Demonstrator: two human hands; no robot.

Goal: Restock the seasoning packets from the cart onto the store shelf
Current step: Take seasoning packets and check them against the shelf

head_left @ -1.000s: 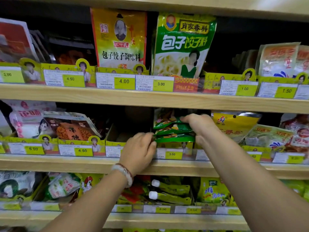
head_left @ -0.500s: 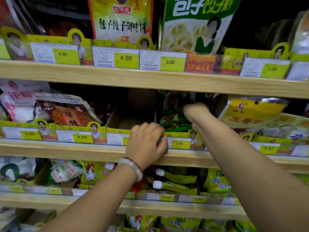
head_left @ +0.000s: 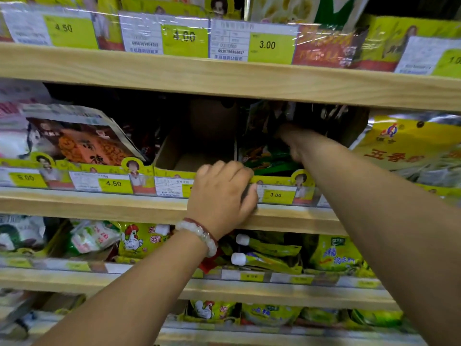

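A stack of green seasoning packets [head_left: 270,163] lies in the right half of an open cardboard display box [head_left: 169,156] on the middle wooden shelf [head_left: 99,208]. My right hand [head_left: 295,142] reaches into the box and lies on top of the packets. Its fingers curl over them, with the tips lost in the dark behind. My left hand [head_left: 222,196], which has a bead bracelet at the wrist, grips the box's front lip beside the 3.00 price tag [head_left: 275,195]. The box's left half shows bare cardboard. The cart is out of view.
The upper shelf board [head_left: 224,78] hangs low over the box, leaving a narrow gap. A yellow packet [head_left: 409,151] leans at the right and an orange-printed packet [head_left: 84,143] at the left. Chicken-logo packets [head_left: 139,240] and white-capped pouches [head_left: 269,260] fill the shelf below.
The view has moved closer to the middle shelf. My right hand has pushed the green packets deeper and lower into the box. My left hand stays on the box front.
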